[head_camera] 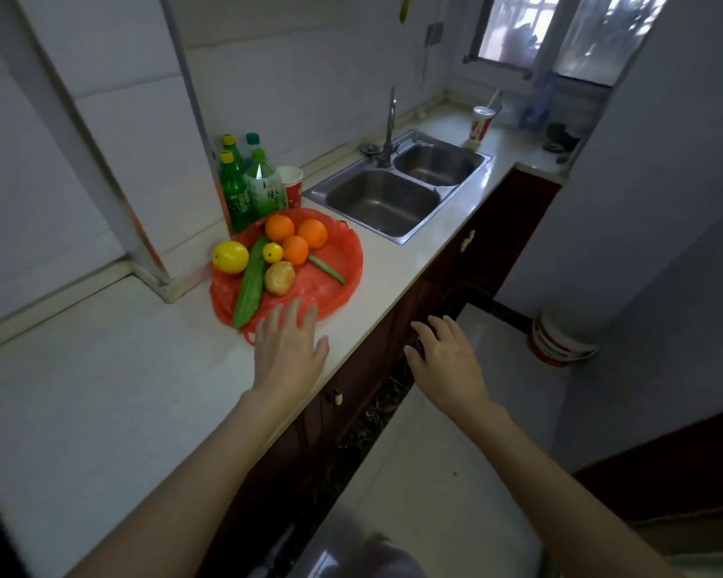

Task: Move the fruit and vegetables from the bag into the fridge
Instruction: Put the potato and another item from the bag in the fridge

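Red bag (pixel 309 281) lies flat on the counter (pixel 122 390), all its produce on it; nothing moved yet. My left hand (pixel 289 348) hovers spread at its edge, right hand (pixel 445 360) loose, empty. I see no fridge.

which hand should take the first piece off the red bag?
Left, probably. The left hand is open over the counter, fingertips at the near edge of the red bag, close to the cucumber and potato. The right hand is open too, but off the counter edge, over the floor.
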`<state>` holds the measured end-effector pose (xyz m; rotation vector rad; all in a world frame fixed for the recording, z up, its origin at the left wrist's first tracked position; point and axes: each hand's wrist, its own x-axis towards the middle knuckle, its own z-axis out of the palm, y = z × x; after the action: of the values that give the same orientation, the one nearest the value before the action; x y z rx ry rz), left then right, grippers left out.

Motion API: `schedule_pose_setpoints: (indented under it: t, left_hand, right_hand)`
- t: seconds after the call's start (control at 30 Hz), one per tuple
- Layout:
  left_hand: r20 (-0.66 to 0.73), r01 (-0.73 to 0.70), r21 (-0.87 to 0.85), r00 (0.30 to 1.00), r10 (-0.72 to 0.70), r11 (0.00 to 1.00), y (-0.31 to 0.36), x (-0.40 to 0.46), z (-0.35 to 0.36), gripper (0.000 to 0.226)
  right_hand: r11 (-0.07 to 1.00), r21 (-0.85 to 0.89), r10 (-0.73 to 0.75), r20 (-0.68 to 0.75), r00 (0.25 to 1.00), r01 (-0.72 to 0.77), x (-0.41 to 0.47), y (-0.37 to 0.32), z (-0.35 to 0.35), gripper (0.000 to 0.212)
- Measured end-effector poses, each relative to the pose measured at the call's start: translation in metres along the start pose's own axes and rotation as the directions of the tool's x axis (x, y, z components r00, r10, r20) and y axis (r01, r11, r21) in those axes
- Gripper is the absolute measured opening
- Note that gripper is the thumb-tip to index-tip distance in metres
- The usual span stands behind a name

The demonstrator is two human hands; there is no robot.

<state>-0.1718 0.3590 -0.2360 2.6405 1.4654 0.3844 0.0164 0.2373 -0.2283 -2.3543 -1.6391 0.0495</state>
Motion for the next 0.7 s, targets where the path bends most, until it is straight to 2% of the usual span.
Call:
schedule_pose_setpoints:
  t: [0.17, 0.4, 0.7]
  left_hand:
    - [0.026, 0.133, 0.020, 0.991, -0.134, 0.991, 0.009, 0.025, 0.022, 0.053]
    - [0.046, 0.323, 0.018, 0.945, -0.323, 0.946, -0.020, 0.048, 0.048, 0.050]
    - [0.025, 0.438, -0.014, 0.899, -0.438, 0.899, -0.081, 0.101, 0.070, 0.057]
  right_hand:
    - [0.993, 0.010, -0.120, 0.037, 0.992, 0.119, 0.066, 0.017, 0.029, 0.045]
    - [0.954, -0.006, -0.297, 0.120, 0.947, 0.300, 0.133, -0.002, 0.079, 0.043]
    - [0.887, 0.060, -0.462, 0.150, 0.874, 0.459, 0.211, -0.046, 0.118, 0.043]
